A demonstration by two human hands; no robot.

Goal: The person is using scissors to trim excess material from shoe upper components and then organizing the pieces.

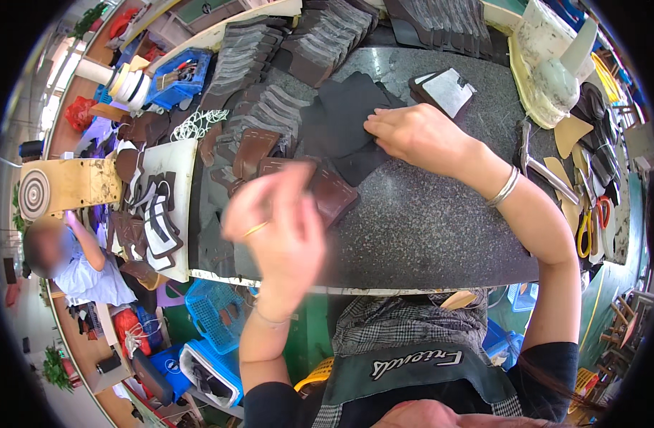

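Note:
Flat black leather pieces [352,114] lie overlapped at the middle of the dark worktable [448,228]. The fingers of my right hand [423,139] are closed in a pinch at the right edge of those pieces. My left hand [277,221], smeared by motion, hovers nearer to me; whether its fingers hold anything I cannot make out. Just beyond it are brown stitched leather pieces [334,196], partly covered by the hand, and another brown piece [255,151]. A small stack with a white-faced piece [447,93] rests beyond my right hand.
Fanned rows of dark leather pieces [330,39] line the table's far side. A hammer [544,167] and yellow-handled scissors [585,234] lie at the right, below a stained pale container [548,78]. Blue baskets [216,314] stand below left; another person [91,264] sits at far left.

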